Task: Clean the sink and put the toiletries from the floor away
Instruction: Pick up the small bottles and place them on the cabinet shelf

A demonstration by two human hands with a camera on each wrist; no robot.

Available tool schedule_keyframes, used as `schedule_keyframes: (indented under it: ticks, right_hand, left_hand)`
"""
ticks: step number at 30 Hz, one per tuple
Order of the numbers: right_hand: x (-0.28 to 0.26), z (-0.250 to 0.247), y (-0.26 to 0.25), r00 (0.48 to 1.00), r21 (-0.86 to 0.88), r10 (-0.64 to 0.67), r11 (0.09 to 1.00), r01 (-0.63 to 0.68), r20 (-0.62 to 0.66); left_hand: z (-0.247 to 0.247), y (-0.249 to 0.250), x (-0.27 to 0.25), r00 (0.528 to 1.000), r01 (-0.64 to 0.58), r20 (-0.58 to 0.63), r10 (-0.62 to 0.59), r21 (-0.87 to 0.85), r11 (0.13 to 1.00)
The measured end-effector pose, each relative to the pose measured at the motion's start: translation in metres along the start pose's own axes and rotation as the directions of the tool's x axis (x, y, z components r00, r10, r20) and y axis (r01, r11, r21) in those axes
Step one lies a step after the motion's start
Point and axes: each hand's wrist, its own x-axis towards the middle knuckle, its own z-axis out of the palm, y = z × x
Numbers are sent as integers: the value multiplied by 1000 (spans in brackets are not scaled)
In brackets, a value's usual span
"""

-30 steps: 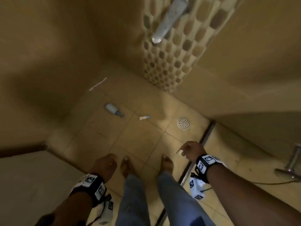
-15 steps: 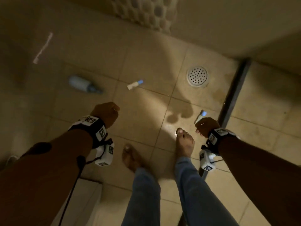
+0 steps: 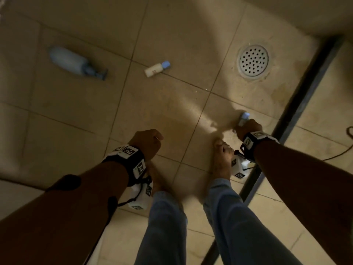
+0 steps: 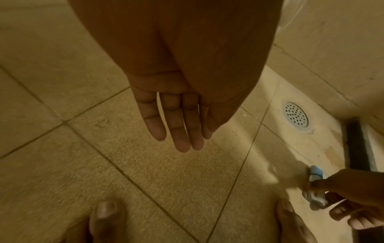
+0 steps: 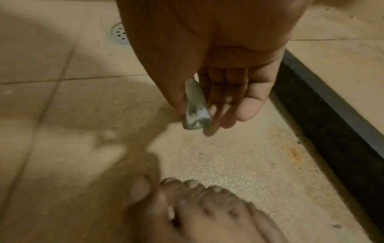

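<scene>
My right hand (image 3: 247,129) hangs low over the tiled floor beside my right foot and pinches a small pale tube (image 5: 195,105) between thumb and fingers. The tube's blue cap (image 3: 244,116) pokes out past the knuckles. My left hand (image 4: 180,129) hovers above the floor near my left foot, fingers straight and together, holding nothing. A grey-blue pump bottle (image 3: 70,61) lies on its side on the floor at the far left. A small white bottle with a blue cap (image 3: 157,68) lies further right, on a grout line.
A round metal drain (image 3: 253,61) sits in the floor at the far right. A dark threshold strip (image 3: 305,92) runs diagonally just right of my right hand. A thin black cable (image 3: 342,152) lies beyond it. My bare feet (image 3: 221,159) stand between the hands.
The view has tipped down and come closer to the floor. Both hands have lowered. The right hand has kept its hold on the tube for the last half second.
</scene>
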Motion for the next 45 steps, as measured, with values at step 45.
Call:
schedule_keyframes:
  ticks: [45]
  right_hand:
    - [-103,11,-228,601,-224,-798,579,784,39]
  left_hand:
    - [39,-132,-22,924,156,-60,-379,-843,514]
